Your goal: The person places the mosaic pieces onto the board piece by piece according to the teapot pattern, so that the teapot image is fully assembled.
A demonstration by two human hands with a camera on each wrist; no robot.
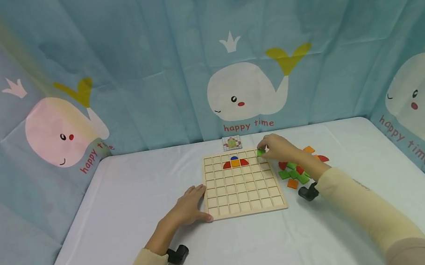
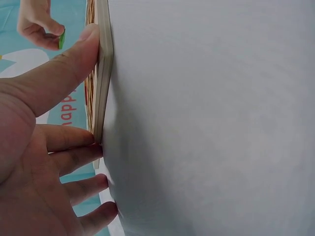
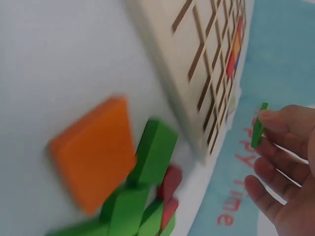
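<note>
A wooden grid board [image 1: 244,194] lies flat on the white table. Pinched between the right hand's [image 1: 279,148] thumb and fingers is a green square tile [image 3: 258,126], held over the board's far right corner area. The left hand [image 1: 185,207] rests at the board's left side, fingers spread; its thumb [image 2: 81,49] touches the board's edge near the front corner. In the grid's far rows sit a blue half-round piece [image 1: 234,158], an orange square [image 1: 235,163] below it, and a red quarter-round piece [image 1: 227,165] on the left with another [image 1: 244,162] on the right.
Loose green tiles [image 1: 302,178], orange squares [image 1: 292,183] and red rounded pieces [image 1: 323,158] lie scattered right of the board, under the right forearm. A small pattern card [image 1: 232,143] lies behind the board. A whale-print curtain [image 1: 166,65] stands around the table [image 1: 152,176].
</note>
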